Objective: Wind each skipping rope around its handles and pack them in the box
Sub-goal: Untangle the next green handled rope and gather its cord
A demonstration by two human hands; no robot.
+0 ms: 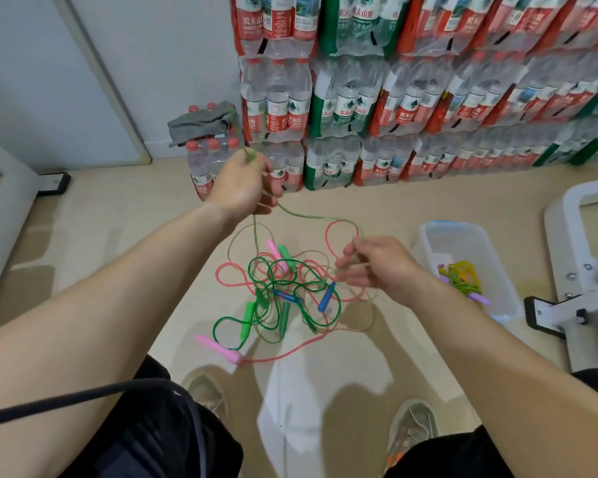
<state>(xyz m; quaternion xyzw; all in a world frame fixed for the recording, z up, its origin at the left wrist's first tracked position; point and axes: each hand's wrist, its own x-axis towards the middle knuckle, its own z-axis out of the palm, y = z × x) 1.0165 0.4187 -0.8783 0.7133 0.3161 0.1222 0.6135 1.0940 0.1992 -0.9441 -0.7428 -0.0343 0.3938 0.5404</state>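
Observation:
My left hand (241, 183) is raised and shut on a light green skipping rope (308, 217), which runs from it across to my right hand (377, 265). My right hand pinches the same rope lower down. On the floor below lies a tangle of ropes (283, 291) in green, pink and pale colours, with pink (218, 348), green (247, 319) and blue (326, 296) handles. A clear plastic box (428, 236) stands at the right, with a wound yellow-green rope with purple handles (463, 279) inside.
Stacked packs of water bottles (394, 98) line the wall ahead, with a grey cloth (201, 122) on a low pack. A white metal frame (573, 270) stands right of the box. My shoes (411, 429) are near the bottom. A black cable (83, 396) crosses my left arm.

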